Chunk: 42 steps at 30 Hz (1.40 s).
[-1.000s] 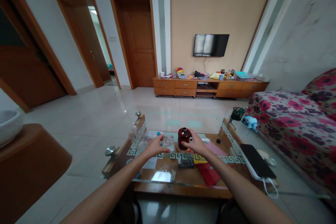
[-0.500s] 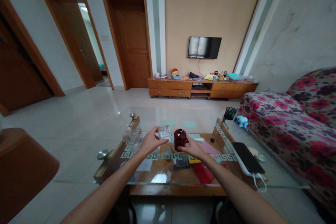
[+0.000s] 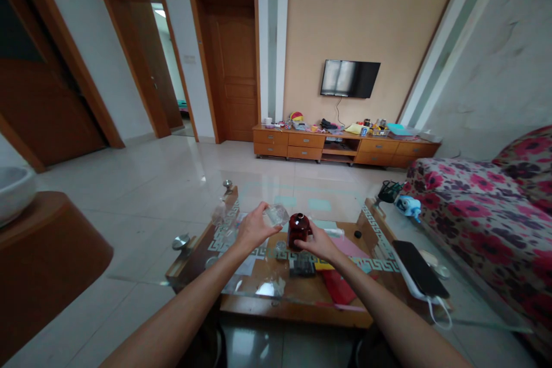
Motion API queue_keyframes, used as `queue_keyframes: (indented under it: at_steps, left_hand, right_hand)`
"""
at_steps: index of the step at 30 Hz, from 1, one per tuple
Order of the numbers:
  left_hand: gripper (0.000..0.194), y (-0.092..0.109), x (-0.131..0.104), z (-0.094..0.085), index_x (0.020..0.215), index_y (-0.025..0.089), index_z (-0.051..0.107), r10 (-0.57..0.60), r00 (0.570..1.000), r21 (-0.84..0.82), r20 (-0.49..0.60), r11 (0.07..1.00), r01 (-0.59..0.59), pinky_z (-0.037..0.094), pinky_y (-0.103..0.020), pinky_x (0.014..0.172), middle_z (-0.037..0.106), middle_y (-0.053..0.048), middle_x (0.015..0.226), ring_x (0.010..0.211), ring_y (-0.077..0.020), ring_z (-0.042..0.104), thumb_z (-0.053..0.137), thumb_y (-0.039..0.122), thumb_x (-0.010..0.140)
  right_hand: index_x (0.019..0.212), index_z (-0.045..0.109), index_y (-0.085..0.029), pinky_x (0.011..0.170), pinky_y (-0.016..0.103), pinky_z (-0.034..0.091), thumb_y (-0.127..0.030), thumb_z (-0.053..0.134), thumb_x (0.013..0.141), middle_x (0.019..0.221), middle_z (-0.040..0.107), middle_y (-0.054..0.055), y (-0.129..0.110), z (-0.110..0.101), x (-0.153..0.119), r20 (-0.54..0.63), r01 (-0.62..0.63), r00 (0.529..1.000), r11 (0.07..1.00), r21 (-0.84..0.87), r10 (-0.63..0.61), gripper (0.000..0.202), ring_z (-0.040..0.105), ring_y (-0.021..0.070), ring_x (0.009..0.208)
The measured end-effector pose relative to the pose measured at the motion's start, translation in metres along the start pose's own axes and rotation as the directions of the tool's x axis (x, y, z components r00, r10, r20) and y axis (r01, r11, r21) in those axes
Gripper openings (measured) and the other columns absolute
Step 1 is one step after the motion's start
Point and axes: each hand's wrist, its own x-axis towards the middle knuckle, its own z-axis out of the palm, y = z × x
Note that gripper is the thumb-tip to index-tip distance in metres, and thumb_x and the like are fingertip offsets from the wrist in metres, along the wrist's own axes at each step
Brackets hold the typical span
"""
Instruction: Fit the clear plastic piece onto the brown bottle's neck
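Note:
A clear, faceted glass-like vessel (image 3: 276, 214) is gripped by my left hand (image 3: 253, 227), fingers closed round its left side. It tilts to the right, its rim close to the small open mouth of a dark red-brown bottle (image 3: 298, 230); whether they touch I cannot tell. My right hand (image 3: 318, 241) is wrapped round the bottle's right side and keeps it upright above the glass table (image 3: 302, 293). Any liquid in either one is too hard to make out. To the right on the table lies a small black round cap (image 3: 357, 234).
A phone (image 3: 420, 267) with a white cable rests at the table's right. Below the glass, a red packet (image 3: 340, 284) and a dark box (image 3: 302, 267) show. A flowered sofa (image 3: 470, 207) stands right, a wooden stand (image 3: 52, 253) left, a low cabinet (image 3: 306, 144) beyond.
My left hand has tipped the clear vessel further right, toward the bottle's mouth. My right hand keeps hold of the bottle. The whole view has shifted a little to the left.

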Motion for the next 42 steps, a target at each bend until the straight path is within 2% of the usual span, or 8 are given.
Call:
queue_keyframes:
  at_steps: [3,7,12,15,23,29,36,42]
  left_hand:
    - [0.065,-0.001,0.003,-0.001,0.124,0.026,0.059,0.033,0.999,0.034,-0.030,0.999,-0.032,0.044,-0.031,0.072,0.074,-0.007,0.104,0.096,-0.0293,0.072,0.086,0.056,0.074]
    - [0.065,0.001,0.004,-0.002,0.126,0.025,0.057,0.063,0.996,0.061,-0.069,0.996,-0.059,0.047,-0.034,0.080,0.073,-0.009,0.114,0.104,-0.0316,0.071,0.086,0.053,0.075]
    - [0.063,0.003,0.003,0.000,0.126,0.025,0.054,0.104,0.991,0.077,-0.085,0.992,-0.098,0.048,-0.036,0.085,0.070,-0.008,0.121,0.109,-0.0319,0.070,0.085,0.053,0.078]
    - [0.060,0.003,0.003,0.000,0.126,0.025,0.053,0.139,0.986,0.088,-0.095,0.987,-0.131,0.049,-0.037,0.086,0.068,-0.008,0.125,0.110,-0.0315,0.068,0.083,0.051,0.080]
    - [0.052,0.015,0.003,-0.005,0.126,0.024,0.053,0.155,0.983,0.124,-0.098,0.982,-0.142,0.047,-0.036,0.085,0.067,-0.008,0.123,0.108,-0.0297,0.067,0.079,0.045,0.085]
    - [0.049,0.024,0.002,-0.008,0.124,0.023,0.052,0.184,0.977,0.165,-0.108,0.972,-0.165,0.045,-0.036,0.080,0.067,-0.008,0.117,0.102,-0.0297,0.068,0.074,0.051,0.090]
    - [0.044,0.027,0.002,-0.007,0.123,0.023,0.053,0.180,0.979,0.194,-0.092,0.968,-0.160,0.047,-0.035,0.081,0.066,-0.008,0.116,0.106,-0.0287,0.067,0.072,0.046,0.092]
    - [0.041,0.024,0.002,-0.007,0.122,0.024,0.051,0.233,0.965,0.266,-0.119,0.944,-0.195,0.048,-0.034,0.078,0.065,-0.007,0.117,0.107,-0.0267,0.066,0.073,0.037,0.090]
  right_hand:
    - [0.146,0.052,-0.027,0.098,0.048,0.054,-0.039,0.085,0.076,0.124,0.074,0.007,-0.009,0.002,-0.002,-0.012,0.054,0.998,0.998,-0.035,-0.055,0.078,0.072,0.0306,0.109]
    - [0.142,0.057,-0.027,0.100,0.045,0.053,-0.040,0.081,0.080,0.129,0.072,0.008,-0.017,0.003,-0.003,-0.051,0.117,0.991,0.991,-0.065,-0.120,0.068,0.070,0.0303,0.114]
    - [0.139,0.058,-0.026,0.094,0.043,0.054,-0.038,0.082,0.078,0.120,0.075,0.007,-0.016,0.004,-0.001,-0.080,0.085,0.992,0.989,-0.120,-0.095,0.067,0.072,0.0299,0.105]
    - [0.140,0.057,-0.027,0.095,0.045,0.054,-0.041,0.083,0.077,0.119,0.075,0.007,-0.014,0.004,-0.001,-0.089,0.086,0.991,0.986,-0.146,-0.100,0.070,0.072,0.0307,0.106]
    - [0.146,0.054,-0.028,0.098,0.044,0.052,-0.041,0.082,0.080,0.127,0.073,0.008,-0.019,-0.001,-0.003,-0.058,0.148,0.986,0.979,-0.142,-0.157,0.073,0.071,0.0294,0.111]
    - [0.145,0.055,-0.028,0.098,0.043,0.052,-0.040,0.083,0.078,0.125,0.073,0.007,-0.025,0.000,-0.005,-0.085,0.146,0.983,0.970,-0.196,-0.165,0.073,0.071,0.0303,0.109]
    - [0.142,0.056,-0.026,0.098,0.040,0.052,-0.036,0.081,0.076,0.128,0.071,0.008,-0.035,0.004,-0.005,-0.113,0.160,0.975,0.956,-0.248,-0.192,0.071,0.068,0.0283,0.112]
    - [0.144,0.053,-0.026,0.089,0.037,0.053,-0.039,0.079,0.079,0.119,0.074,0.007,-0.037,0.006,-0.005,-0.098,0.078,0.989,0.959,-0.274,-0.109,0.071,0.072,0.0272,0.101]
